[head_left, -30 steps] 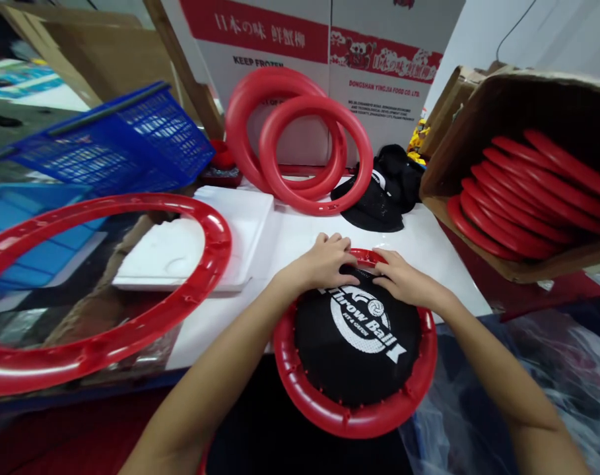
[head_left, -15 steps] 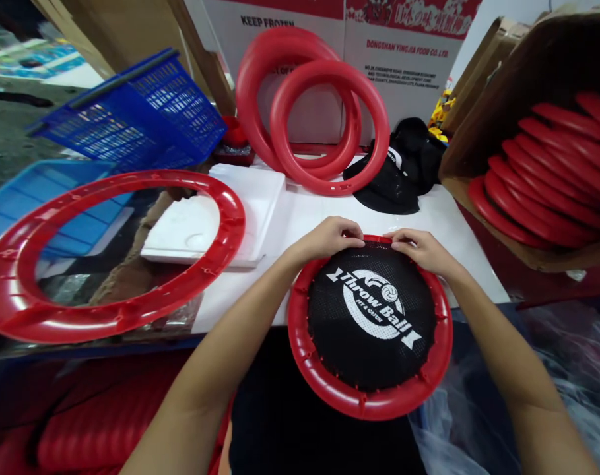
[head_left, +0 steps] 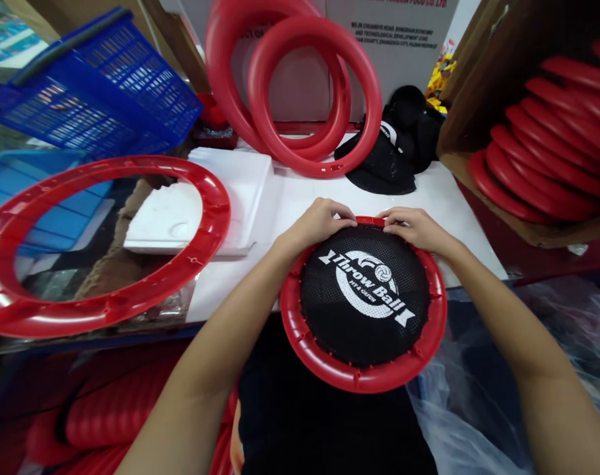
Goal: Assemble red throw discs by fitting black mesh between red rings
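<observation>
A red plastic ring frame (head_left: 356,379) lies partly on the white table, its near side over my lap. Black mesh netting (head_left: 329,303) printed "Throw Ball" spans it. At the far rim, my left hand (head_left: 324,221) pinches the ring and mesh edge between thumb and fingers. My right hand (head_left: 413,227) does likewise a short way to the right, its fingers curled over the rim. A bit of bare red rim shows between both hands. Under the fingertips, the exact grip on the mesh edge is hidden.
Two red rings (head_left: 319,168) lean against a white carton (head_left: 399,59). Black mesh pieces (head_left: 383,165) lie beside them. At left are another red ring (head_left: 215,211), white foam (head_left: 240,185) and a blue basket (head_left: 101,86). A cardboard box (head_left: 458,138) at right holds stacked red rings.
The view has tilted and shifted slightly, so everything sits a little higher and further left. Both hands keep their places at the far rim, with fingers barely moved.
</observation>
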Demonstrator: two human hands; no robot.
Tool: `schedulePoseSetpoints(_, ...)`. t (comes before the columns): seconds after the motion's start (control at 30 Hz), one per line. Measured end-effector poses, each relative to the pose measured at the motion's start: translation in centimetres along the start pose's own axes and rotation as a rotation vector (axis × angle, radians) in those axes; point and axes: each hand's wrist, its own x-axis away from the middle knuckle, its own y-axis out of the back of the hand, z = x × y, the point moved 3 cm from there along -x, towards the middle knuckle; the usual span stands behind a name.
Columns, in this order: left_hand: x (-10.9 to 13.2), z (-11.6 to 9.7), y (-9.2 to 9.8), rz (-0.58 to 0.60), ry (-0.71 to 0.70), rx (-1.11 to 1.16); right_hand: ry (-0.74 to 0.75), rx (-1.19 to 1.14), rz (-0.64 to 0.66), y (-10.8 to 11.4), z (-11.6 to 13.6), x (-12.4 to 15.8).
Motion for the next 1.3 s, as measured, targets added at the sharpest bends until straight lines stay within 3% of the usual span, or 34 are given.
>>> schedulePoseSetpoints(0.17, -0.4, 0.0, -0.2, 0.015, 0.004, -0.005, -0.078, -0.066, 0.103, 0.0, 0.8, -1.0)
schedulePoseSetpoints(0.3, -0.4, 0.4, -0.2, -0.02, 0.077, 0.093, -0.013, 0.055, -0.03, -1.0, 1.7, -1.3)
schedulePoseSetpoints(0.47, -0.4, -0.3, -0.1, 0.047, 0.071, 0.077, -0.104, -0.018, -0.116, -1.7, 1.0, -1.3)
schedulePoseSetpoints(0.67, -1.3, -2.0, -0.9, 0.095, -0.009, 0.05, -0.056, 0.012, -0.015, -1.8, 0.1, -2.9)
schedulePoseSetpoints(0.9, -2.0, -0.7, -2.1, 0.0, 0.067, 0.209, -0.082, -0.082, 0.087, -1.1, -0.2, -3.1)
schedulePoseSetpoints(1.13, -2.0, -0.8, -2.4, -0.023, 0.087, -0.022, -0.026, 0.089, -0.051, -2.1, -0.4, -2.4)
schedulePoseSetpoints(1.23, -1.3, -2.0, -1.7, -0.019, -0.041, -0.113, -0.006, 0.173, -0.11, -1.1, 0.1, -1.5)
schedulePoseSetpoints(1.3, -0.3, -3.1, -1.4, -0.021, -0.193, -0.224, 0.01, 0.259, -0.24, 1.4, 0.5, -0.7)
